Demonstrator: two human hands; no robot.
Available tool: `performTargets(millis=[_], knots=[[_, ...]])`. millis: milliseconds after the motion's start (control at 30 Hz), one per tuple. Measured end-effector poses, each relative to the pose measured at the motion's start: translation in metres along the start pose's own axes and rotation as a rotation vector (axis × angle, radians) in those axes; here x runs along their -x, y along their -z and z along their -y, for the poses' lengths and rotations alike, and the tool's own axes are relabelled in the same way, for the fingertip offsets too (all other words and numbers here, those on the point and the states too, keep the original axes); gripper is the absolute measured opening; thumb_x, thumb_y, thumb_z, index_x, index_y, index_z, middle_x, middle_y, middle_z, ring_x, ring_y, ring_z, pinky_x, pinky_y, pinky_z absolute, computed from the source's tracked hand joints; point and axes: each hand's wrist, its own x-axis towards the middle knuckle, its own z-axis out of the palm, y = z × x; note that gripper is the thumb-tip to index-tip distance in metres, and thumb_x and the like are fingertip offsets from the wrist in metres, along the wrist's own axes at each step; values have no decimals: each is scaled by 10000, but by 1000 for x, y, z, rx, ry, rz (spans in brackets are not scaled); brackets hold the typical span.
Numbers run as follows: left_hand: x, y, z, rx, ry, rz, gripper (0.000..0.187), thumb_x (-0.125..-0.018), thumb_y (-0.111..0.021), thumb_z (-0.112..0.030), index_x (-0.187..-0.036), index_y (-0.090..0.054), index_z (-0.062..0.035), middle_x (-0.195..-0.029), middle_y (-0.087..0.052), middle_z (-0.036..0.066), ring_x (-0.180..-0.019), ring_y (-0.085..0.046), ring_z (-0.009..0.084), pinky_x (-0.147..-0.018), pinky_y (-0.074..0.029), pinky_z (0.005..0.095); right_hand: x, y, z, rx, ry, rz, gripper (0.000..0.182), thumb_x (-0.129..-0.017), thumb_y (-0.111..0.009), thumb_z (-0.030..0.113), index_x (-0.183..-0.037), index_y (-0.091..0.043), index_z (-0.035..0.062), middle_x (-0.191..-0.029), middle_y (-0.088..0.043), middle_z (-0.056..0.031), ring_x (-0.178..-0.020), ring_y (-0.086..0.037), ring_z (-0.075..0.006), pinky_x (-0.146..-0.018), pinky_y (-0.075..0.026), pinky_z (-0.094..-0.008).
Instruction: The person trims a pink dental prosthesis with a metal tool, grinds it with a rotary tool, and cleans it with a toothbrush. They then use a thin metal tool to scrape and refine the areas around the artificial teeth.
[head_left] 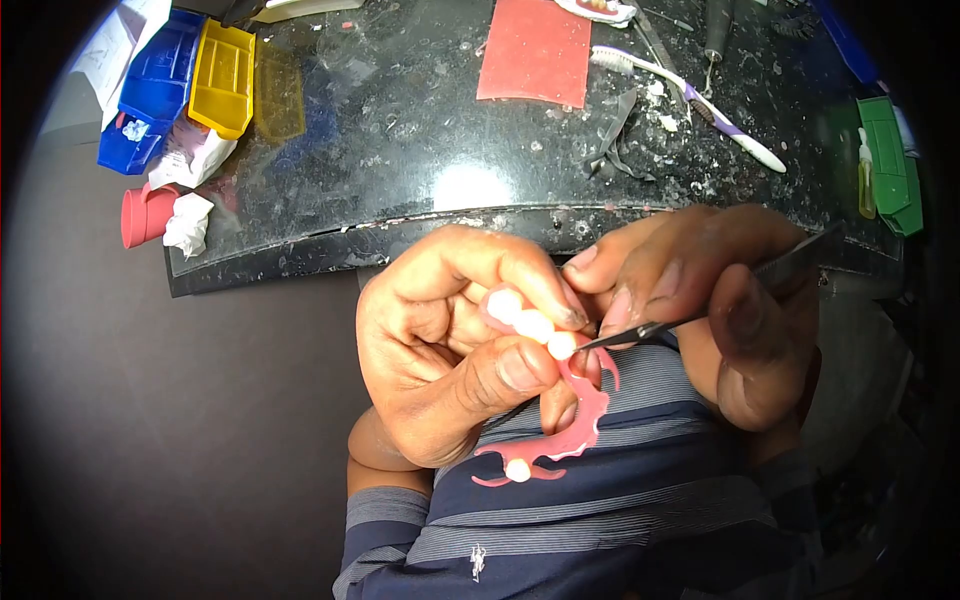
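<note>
Between the fingers and thumb of my left hand (430,340) is a pink partial denture (580,425). Several white teeth line its upper end, and a single tooth sits on its lower end between two small pink clasps. My right hand (720,310) grips a thin dark pointed tool, which looks like a scalpel or carving knife (690,318). The tool's tip touches, or nearly touches, the denture beside the last tooth of the upper row. Fingertips of both hands meet close to that spot. Part of the denture is hidden behind my left fingers.
On the dark, debris-strewn bench lie a pink wax sheet (535,50), a toothbrush (735,130) and another denture piece (600,8). Blue (160,70) and yellow (222,80) bins and a red mug (147,216) stand left. A green bin (890,165) is right.
</note>
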Motion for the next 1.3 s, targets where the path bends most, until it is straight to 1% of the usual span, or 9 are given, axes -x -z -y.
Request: performTargets(millis=[233, 300, 400, 600, 833, 1033, 1133, 1233, 1300], knots=[[-1, -1, -1, -3, 6, -13, 298, -890, -709, -88, -1050, -539, 97, -854, -652, 191, -625, -618, 149, -572, -518, 257, 0, 0, -3, 10, 17, -10, 346, -972, -582, 358, -867, -631, 32, -822, -659, -158, -891, -668, -282, -937, -500, -477], [-1, -1, 0, -6, 2, -16, 295, -889, -708, -84, -1053, -540, 95, -855, -651, 186, -630, -623, 145, -576, -520, 254, 0, 0, -6, 49, 64, -45, 346, -970, -585, 359, -867, -633, 33, -823, -663, -162, -893, -669, -278, -946, -498, -480], [0, -1, -2, -33, 9, -29, 287, -890, -705, -81, -1053, -542, 91, -857, -651, 180, -638, -629, 140, -583, -522, 252, 2, 1, -6, 104, 54, -51, 340, -970, -585, 357, -870, -634, 35, -834, -668, -167, -895, -669, -275, -959, -494, -485], [-1, -1, -2, -19, 8, -28, 281, -890, -704, -78, -1050, -542, 89, -858, -649, 176, -638, -630, 140, -589, -523, 251, 1, 0, -6, 20, 45, -32, 331, -973, -581, 351, -881, -628, 36, -840, -668, -167, -910, -672, -278, -971, -490, -497], [-1, 1, 0, -24, -10, -11, 281, -891, -702, -78, -1051, -541, 89, -849, -648, 180, -631, -620, 144, -588, -521, 256, 2, 0, -9, 65, 78, -51, 333, -972, -581, 356, -893, -626, 36, -840, -657, -152, -903, -673, -271, -970, -491, -503], [0, -1, 1, -42, -26, -47, 267, -889, -695, -54, -1056, -541, 85, -878, -642, 168, -657, -625, 146, -596, -521, 256, 1, 0, -10, 133, 121, -71, 312, -977, -580, 328, -883, -623, 33, -821, -650, -147, -856, -671, -260, -954, -493, -524], [0, -1, 2, -93, -71, -51, 245, -892, -682, -33, -1057, -543, 84, -892, -637, 160, -678, -626, 144, -608, -524, 256, 1, -1, -10, 122, 125, -73, 296, -979, -577, 305, -875, -620, 30, -814, -647, -147, -836, -666, -255, -948, -491, -531], [0, -1, 1, -82, -57, -43, 227, -899, -666, -22, -1059, -544, 83, -894, -635, 160, -697, -625, 141, -622, -529, 258, 1, -3, -9, 100, 108, -96, 280, -977, -578, 281, -870, -617, 25, -807, -646, -148, -821, -663, -251, -940, -491, -533], [1, 0, -1, -104, -26, -54, 218, -901, -657, -14, -1061, -545, 82, -890, -635, 161, -709, -624, 142, -631, -530, 259, 1, 1, -11, 182, 144, -74, 270, -974, -580, 264, -861, -612, 21, -809, -651, -158, -809, -662, -248, -937, -491, -535]])
